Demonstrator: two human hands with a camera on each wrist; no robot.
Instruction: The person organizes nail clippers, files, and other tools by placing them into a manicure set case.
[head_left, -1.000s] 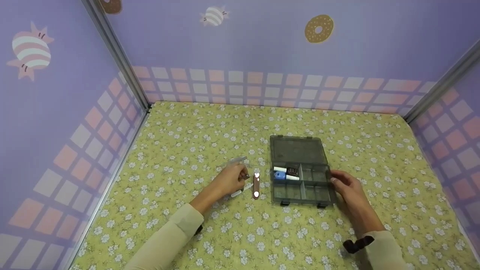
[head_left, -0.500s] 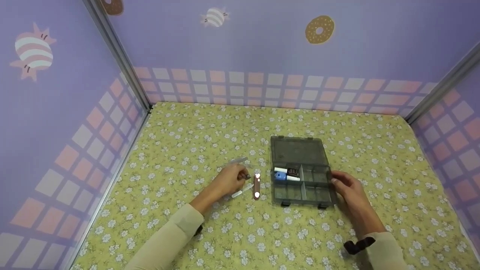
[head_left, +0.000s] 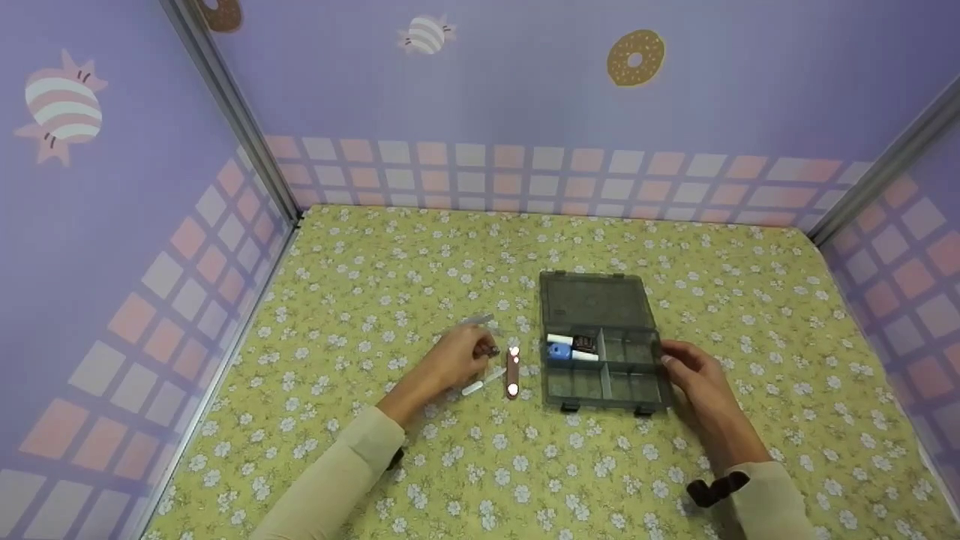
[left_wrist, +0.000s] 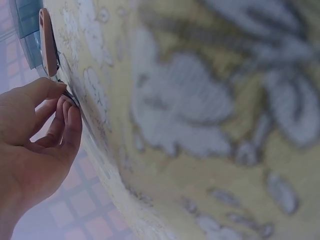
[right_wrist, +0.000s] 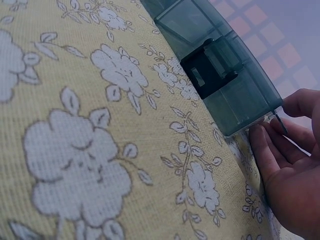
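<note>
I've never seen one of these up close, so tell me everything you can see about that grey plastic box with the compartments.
The compartment box is smoky translucent grey plastic, lying flat on the flowered cloth with its lid swung open away from the person. Dividers split the tray into small cells; one far-left cell holds blue and white pieces, the next something dark. Two dark latches sit on the near edge. The right hand touches its right side with its fingertips.

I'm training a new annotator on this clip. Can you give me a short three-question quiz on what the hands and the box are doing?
1. True or false: the box lid is shut.
2. Which hand touches the box? A) left hand B) right hand C) neither
3. Fill in: the left hand pinches a small dark item beside the brown ____.

Key: 1. False, it lies open. 2. B, the right hand rests at the box's right edge. 3. clip.
</note>
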